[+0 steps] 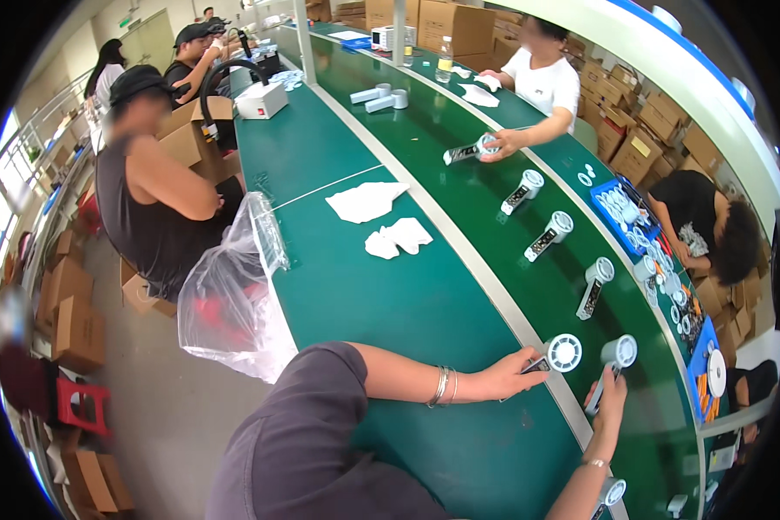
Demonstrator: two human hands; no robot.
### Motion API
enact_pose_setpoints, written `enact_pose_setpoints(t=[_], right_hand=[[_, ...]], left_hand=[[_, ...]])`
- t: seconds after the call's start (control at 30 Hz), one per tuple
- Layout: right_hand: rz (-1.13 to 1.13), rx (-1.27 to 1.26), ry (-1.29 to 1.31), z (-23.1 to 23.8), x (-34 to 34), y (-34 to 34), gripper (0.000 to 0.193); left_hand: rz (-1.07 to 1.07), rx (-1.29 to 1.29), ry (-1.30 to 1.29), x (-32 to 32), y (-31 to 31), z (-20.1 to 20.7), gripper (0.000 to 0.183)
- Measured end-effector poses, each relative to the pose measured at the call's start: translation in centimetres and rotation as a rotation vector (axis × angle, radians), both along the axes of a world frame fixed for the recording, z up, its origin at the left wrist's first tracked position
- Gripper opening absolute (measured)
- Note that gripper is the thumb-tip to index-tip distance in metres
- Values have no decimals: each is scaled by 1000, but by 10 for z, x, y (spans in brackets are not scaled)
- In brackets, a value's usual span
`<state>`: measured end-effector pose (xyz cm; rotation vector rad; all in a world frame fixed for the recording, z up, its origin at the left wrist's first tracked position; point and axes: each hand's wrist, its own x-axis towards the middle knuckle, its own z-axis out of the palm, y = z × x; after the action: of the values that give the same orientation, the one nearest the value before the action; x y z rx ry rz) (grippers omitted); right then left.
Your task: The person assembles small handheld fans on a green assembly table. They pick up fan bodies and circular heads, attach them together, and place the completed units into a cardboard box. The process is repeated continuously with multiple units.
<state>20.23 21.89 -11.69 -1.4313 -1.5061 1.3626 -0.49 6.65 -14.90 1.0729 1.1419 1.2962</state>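
My left hand [518,374] grips a grey handheld fan [565,353] by its handle, over the metal strip at the belt's near edge. Its round finned head points up toward me. Just to the right, my right hand [612,397] is closed around the handle of a second handheld fan [620,351], held over the green belt. Part of each handle is hidden by my fingers. Farther up the belt lie several more fans, such as this one [596,286], with dark inner parts showing in their handles. Another fan [613,492] sits beside my right forearm.
The green table [381,303] bears crumpled white cloths [368,201] and a clear plastic bag [243,295] hanging off its left edge. Across the belt, a person's hand [498,147] touches a fan. Blue trays [620,212] of parts stand at right. Another person sits at left.
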Motion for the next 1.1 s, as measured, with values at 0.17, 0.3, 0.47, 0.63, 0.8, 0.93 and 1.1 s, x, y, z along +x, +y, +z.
enact_pose_setpoints(t=[0.17, 0.3, 0.47, 0.63, 0.8, 0.93, 1.1], right_hand=[[22, -106, 218, 2, -10, -93, 27], [-11, -88, 333, -3, -12, -126, 28], [-55, -52, 417, -14, -17, -139, 33], [-12, 8, 394, -27, -13, -148, 39], [-67, -74, 411, -26, -18, -153, 42], [-104, -60, 407, -23, -19, -155, 43], [-86, -16, 443, -26, -20, -155, 44]], left_hand=[[62, -21, -111, 8, -12, 1, 45], [54, -15, -195, 22, -16, -2, 41], [44, 105, -193, 34, -19, -18, 39], [-17, 34, -171, 27, -25, -3, 40], [-7, 71, -186, 28, -22, -12, 41], [6, 61, -194, 29, -24, -5, 41], [35, 32, -258, 26, -29, 10, 40]])
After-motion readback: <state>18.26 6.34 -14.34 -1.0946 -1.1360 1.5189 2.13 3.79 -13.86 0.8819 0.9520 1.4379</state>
